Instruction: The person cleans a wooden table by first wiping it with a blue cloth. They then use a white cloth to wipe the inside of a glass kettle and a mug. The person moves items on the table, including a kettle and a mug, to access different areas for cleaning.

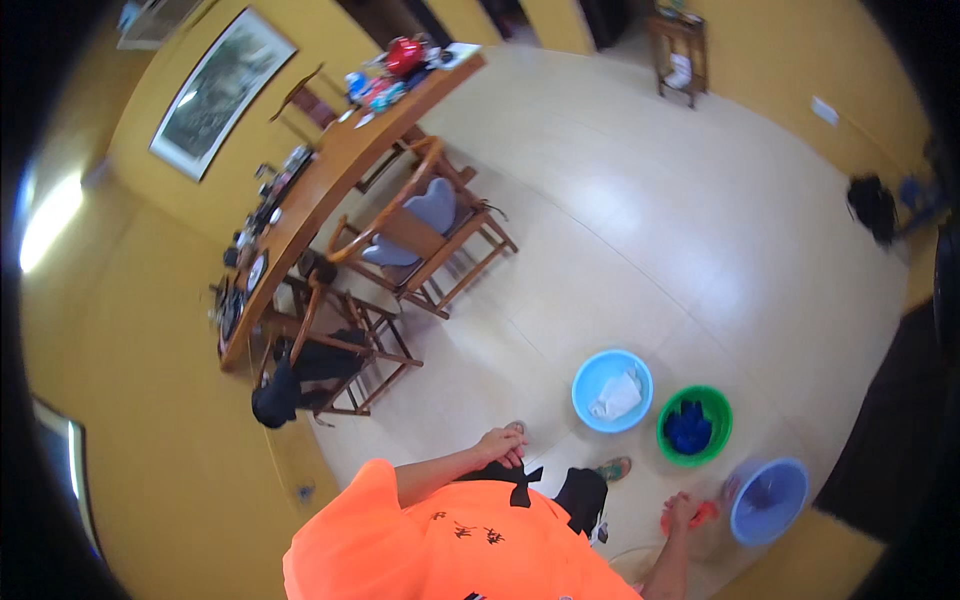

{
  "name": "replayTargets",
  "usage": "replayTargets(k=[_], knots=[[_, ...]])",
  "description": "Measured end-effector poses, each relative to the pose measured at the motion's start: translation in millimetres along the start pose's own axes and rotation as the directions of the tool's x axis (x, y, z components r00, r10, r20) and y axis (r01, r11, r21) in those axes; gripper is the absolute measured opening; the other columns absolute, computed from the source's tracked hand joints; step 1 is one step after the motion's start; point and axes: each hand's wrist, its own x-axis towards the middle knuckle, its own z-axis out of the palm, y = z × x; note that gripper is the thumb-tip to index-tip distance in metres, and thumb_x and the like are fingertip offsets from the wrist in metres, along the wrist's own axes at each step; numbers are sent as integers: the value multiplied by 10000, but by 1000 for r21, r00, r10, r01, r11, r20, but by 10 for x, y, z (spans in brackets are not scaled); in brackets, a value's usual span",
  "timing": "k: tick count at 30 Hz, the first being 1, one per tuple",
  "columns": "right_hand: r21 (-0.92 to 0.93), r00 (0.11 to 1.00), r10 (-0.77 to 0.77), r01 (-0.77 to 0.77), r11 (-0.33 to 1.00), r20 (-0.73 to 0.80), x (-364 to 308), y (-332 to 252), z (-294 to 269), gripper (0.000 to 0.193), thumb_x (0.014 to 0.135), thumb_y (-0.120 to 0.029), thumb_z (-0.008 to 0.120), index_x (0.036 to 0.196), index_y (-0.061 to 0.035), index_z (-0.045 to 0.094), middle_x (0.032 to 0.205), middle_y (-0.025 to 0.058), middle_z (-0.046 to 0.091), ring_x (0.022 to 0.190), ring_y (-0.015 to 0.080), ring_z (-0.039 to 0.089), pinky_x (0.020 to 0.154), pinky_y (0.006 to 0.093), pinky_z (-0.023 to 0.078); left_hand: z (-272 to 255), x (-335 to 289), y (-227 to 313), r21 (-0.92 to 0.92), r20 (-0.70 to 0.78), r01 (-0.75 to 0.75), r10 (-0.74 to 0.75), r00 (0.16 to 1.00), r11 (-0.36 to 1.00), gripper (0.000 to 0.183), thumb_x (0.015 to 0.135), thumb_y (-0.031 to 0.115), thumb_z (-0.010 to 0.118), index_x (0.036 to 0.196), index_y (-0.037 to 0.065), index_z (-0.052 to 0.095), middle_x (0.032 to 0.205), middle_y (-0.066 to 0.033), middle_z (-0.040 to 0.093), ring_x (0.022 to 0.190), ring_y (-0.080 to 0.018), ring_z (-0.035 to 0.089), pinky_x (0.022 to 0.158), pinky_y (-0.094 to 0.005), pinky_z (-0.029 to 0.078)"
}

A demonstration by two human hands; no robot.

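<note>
My left hand (503,446) rests against the dark trousers (580,495) at my waist, fingers curled; whether it grips the fabric is too small to tell. My right hand (678,514) hangs low at the right and holds a small orange-red thing (705,514), just left of a blue basin (790,488) with something dark inside. On the floor ahead stand a light blue basin (588,378) with a white cloth (617,396) in it and a green basin (722,410) holding a dark blue cloth (688,428). My orange shirt (450,540) fills the lower middle.
A long wooden table (330,175) crowded with small items runs along the yellow wall at left, with wooden chairs (430,235) beside it. A framed picture (220,90) hangs on the wall. A small wooden stand (680,55) is far back. A dark bag (872,205) lies at right.
</note>
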Motion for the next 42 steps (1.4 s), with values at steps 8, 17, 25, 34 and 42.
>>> replayTargets(k=[8,17,25,34,42], knots=[[-301,974,-40,107,948,222,-206,-852,1354,283,783,-19,507,1065,10,516,788,119,592,592,232,621,459,349,522,-706,197,-836,-320,-39,-33,21,999,947,299,873,258,559,1066,33,602,823,-94,633,641,-178,643,529,-287,538],[-261,991,75,-44,964,112,-860,-1015,2333,245,840,-85,493,1062,17,510,791,152,614,615,311,639,511,419,545,-2161,977,-699,-493,-34,-161,165,986,855,251,877,214,517,1021,31,612,765,-98,619,598,-184,629,493,-275,523],[-304,909,-110,246,920,402,-1077,-1761,4350,319,854,-120,513,1100,81,485,843,189,622,664,305,651,550,387,553,-3493,877,-712,-563,-200,-256,171,965,786,260,893,216,503,1036,29,615,822,-102,631,622,-165,634,515,-262,518],[-460,805,57,278,843,591,-1117,-2436,6353,385,840,-84,500,1167,114,453,903,218,615,773,328,660,636,407,561,-4155,1038,-608,-736,-282,-261,68,957,624,245,883,212,532,1037,38,610,831,-111,631,633,-183,633,526,-283,522],[-450,779,109,236,861,617,-612,-3286,7800,338,854,-115,516,1132,73,479,899,196,623,769,332,654,655,425,552,-5016,1152,154,-803,-466,-433,21,884,410,279,899,247,513,1085,43,557,826,-128,628,656,-218,638,564,-325,525]])
